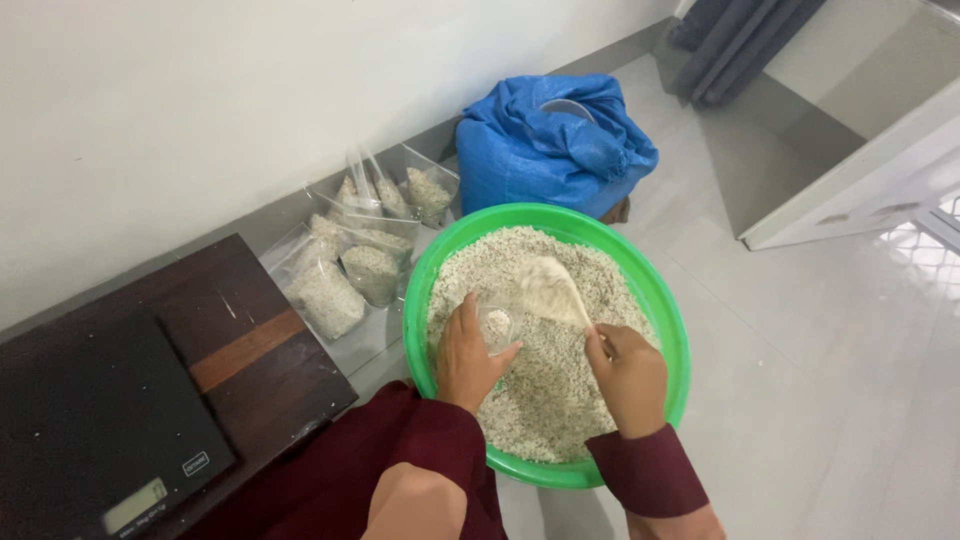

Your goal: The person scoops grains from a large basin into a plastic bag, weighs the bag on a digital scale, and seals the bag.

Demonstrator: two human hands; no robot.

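A big green basin (668, 310) on the floor is full of pale grain (540, 400). My left hand (468, 358) holds a clear plastic bag (499, 322) open over the grain, with a little grain inside it. My right hand (627, 378) grips the handle of a scoop (553, 286) heaped with grain, raised just right of the bag's mouth. Both arms wear dark red sleeves.
Several filled clear bags of grain (345, 262) lie against the wall left of the basin. A blue woven sack (553, 140) stands behind it. A black digital scale (95, 430) sits on a dark wooden board (250, 340) at left. White furniture (850, 190) stands at right.
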